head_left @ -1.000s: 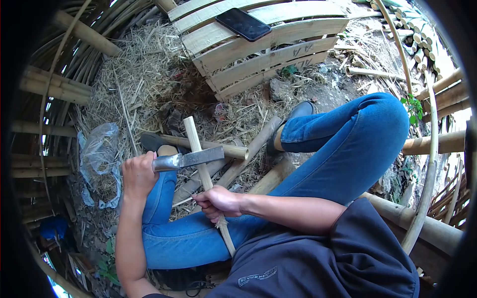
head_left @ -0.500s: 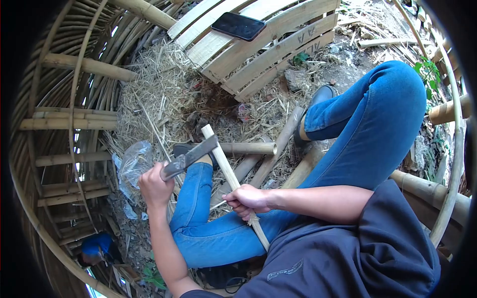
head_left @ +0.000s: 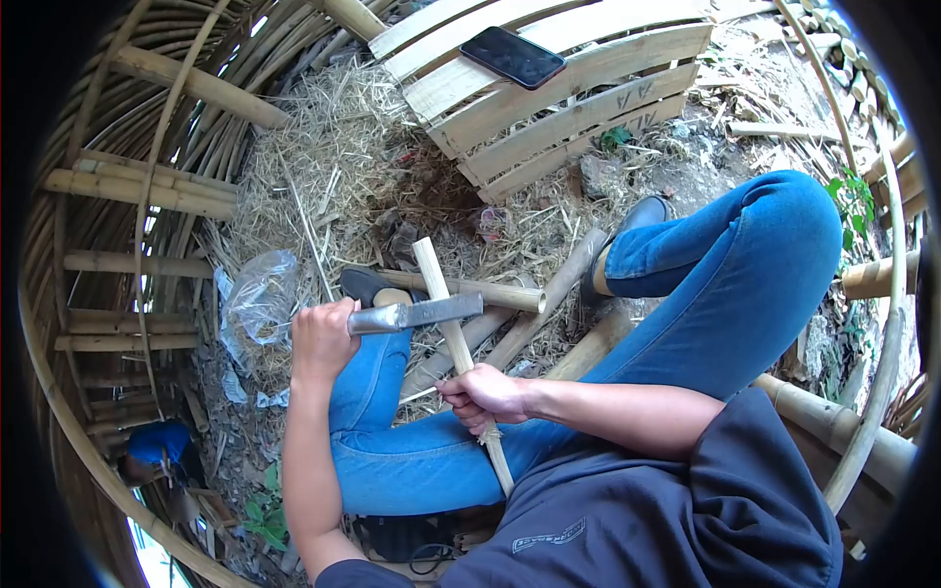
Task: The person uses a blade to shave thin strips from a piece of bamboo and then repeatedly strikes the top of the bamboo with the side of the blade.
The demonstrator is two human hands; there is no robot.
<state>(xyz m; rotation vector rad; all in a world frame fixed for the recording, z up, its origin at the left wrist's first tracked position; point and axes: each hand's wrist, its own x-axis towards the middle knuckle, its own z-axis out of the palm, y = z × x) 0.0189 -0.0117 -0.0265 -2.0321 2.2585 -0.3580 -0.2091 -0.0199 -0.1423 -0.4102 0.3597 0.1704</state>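
My left hand is closed around the handle of a short chopping knife with a square-ended steel blade. The blade lies across a pale wooden or bamboo stick, near its upper part; whether its edge is cutting in cannot be made out. My right hand grips the stick below the blade, fingers wrapped round it. The stick stands tilted over my bent leg, its lower end against my thigh near the shirt. Frayed fibres show on the stick just under my right hand.
A slatted wooden crate stands ahead with a phone on top. Bamboo poles lie between my feet. A clear plastic bag rests on the straw at left. Another person in blue is at lower left, beside the bamboo wall.
The knife has turned flatter and moved down and right across the stick, my left hand shifting with it. My right hand keeps its grip. The camera view has also shifted slightly.
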